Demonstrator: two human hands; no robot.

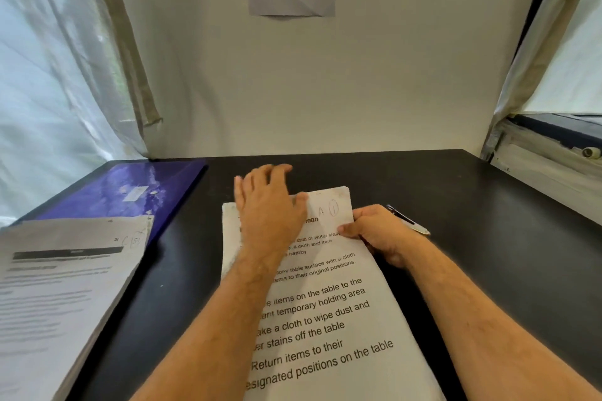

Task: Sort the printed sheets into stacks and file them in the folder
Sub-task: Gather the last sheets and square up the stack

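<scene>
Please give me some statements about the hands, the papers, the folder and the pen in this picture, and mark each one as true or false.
1. The left hand lies flat on the middle stack. True.
2. The folder is red. False: it is blue-purple, at the back left of the table.
3. The right hand holds the stack's right edge, thumb on top. True.
4. The pen is in the left hand. False: it is at the right hand, sticking out behind it.
5. The top sheet of the middle stack is marked "C". False: it bears "A"; the left stack bears "C".
</scene>
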